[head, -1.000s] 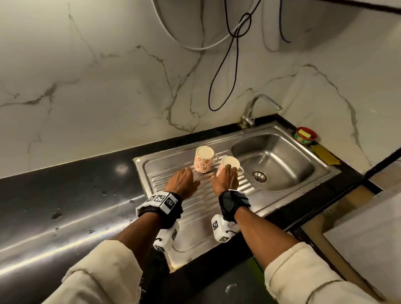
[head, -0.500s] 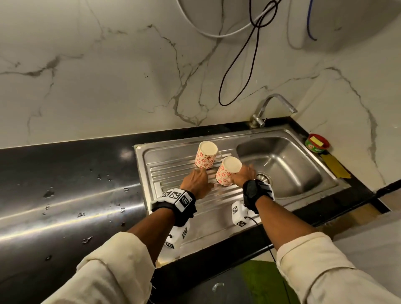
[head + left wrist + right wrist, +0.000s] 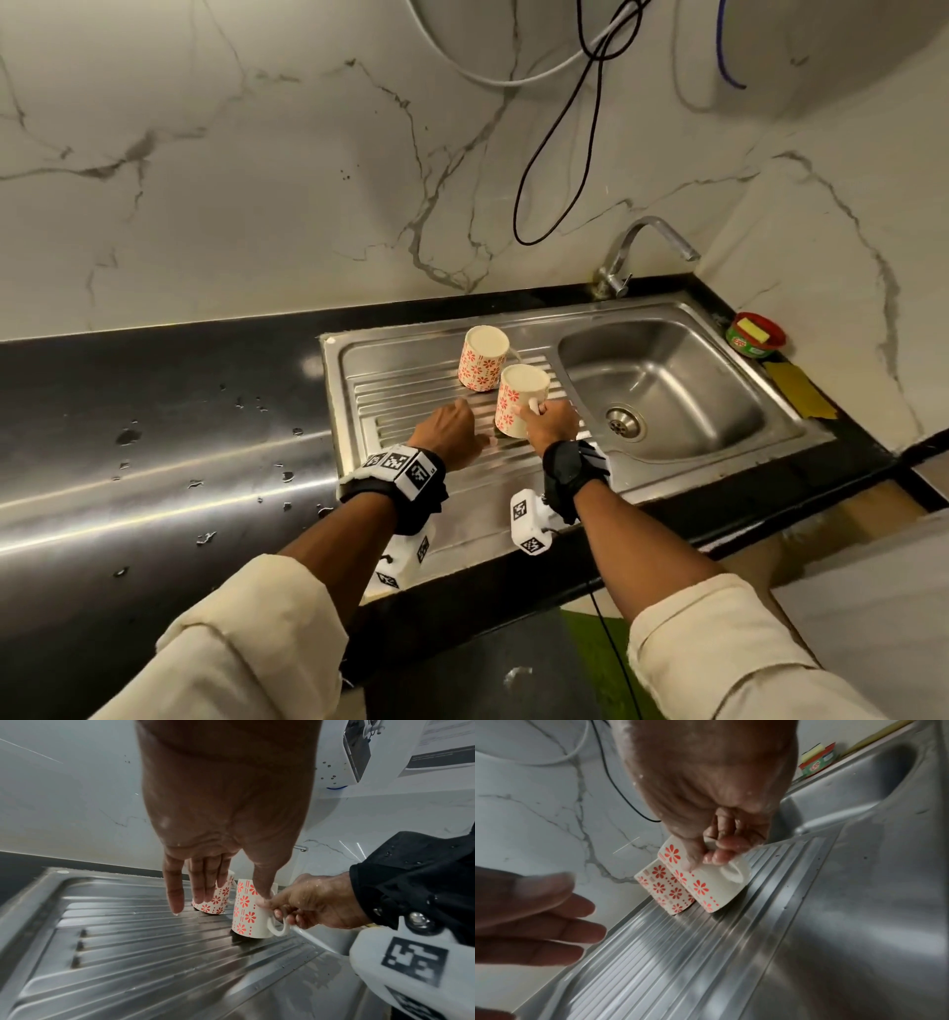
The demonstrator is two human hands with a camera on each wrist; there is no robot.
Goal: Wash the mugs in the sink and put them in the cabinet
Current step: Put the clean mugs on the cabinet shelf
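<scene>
Two white mugs with red flower prints stand upside down on the ribbed drainboard (image 3: 411,406) of the steel sink. The near mug (image 3: 516,398) (image 3: 248,914) (image 3: 706,882) has its handle held by my right hand (image 3: 552,421) (image 3: 308,902) (image 3: 721,845), fingers curled through the loop and thumb on the side. The far mug (image 3: 481,360) (image 3: 218,900) (image 3: 664,890) stands free just behind it. My left hand (image 3: 452,429) (image 3: 203,882) (image 3: 534,914) hovers open to the left of the near mug, fingers straight, holding nothing.
The sink basin (image 3: 667,390) with its drain lies right of the mugs, the tap (image 3: 642,246) behind it. A round red-rimmed soap tub (image 3: 755,336) and a yellow cloth (image 3: 796,390) sit at the right corner. Wet black counter (image 3: 154,437) stretches left. Cables hang on the marble wall.
My right hand has shifted from behind the near mug to its right side and taken hold of the handle. The left hand stays open beside it. The head view moved closer.
</scene>
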